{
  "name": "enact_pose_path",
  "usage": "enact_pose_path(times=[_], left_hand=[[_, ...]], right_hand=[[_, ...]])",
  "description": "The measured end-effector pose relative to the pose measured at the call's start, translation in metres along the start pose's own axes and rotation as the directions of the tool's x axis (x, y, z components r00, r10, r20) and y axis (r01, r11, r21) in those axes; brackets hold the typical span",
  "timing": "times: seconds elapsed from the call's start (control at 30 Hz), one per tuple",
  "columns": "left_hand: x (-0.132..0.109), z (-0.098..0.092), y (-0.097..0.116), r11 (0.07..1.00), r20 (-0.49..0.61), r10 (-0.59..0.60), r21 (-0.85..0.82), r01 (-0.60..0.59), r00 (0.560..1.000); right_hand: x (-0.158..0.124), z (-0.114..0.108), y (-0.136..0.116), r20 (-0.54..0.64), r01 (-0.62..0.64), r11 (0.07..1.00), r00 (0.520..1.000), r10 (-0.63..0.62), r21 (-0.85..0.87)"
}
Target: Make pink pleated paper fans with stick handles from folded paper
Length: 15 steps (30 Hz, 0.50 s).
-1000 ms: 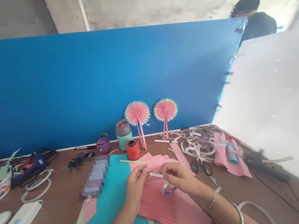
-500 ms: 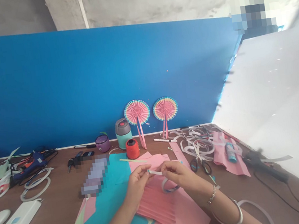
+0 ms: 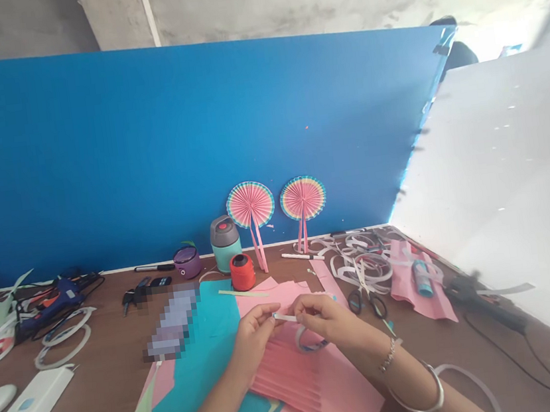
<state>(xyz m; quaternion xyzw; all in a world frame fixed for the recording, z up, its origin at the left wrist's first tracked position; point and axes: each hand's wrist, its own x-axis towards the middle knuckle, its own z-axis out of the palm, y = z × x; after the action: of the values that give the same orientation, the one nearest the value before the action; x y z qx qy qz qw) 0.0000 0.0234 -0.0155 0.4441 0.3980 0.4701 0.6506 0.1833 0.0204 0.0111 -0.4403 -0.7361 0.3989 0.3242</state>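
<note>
L hand [image 3: 252, 337] pinches one end of strip [image 3: 285, 317], R hand [image 3: 327, 318] the other; roll [image 3: 302, 344] by R fingers. Vs 1 s ago: L index further over strip, span approx. same; prob. same step. Pleated paper [image 3: 291, 381] below.

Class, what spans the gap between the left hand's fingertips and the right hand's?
A white strip, running from the left hand to the right hand, as the head view shows.
</note>
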Motion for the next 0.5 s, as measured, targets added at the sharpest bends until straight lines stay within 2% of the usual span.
enact_pose_path(times=[0.5], left_hand=[[0.0009,-0.0005,-0.0016,1.000,0.014,0.009,-0.015,-0.008,1.000]], right_hand=[[-0.0005,0.0008,0.0002,0.001,-0.035,0.999,0.999,0.035,-0.016]])
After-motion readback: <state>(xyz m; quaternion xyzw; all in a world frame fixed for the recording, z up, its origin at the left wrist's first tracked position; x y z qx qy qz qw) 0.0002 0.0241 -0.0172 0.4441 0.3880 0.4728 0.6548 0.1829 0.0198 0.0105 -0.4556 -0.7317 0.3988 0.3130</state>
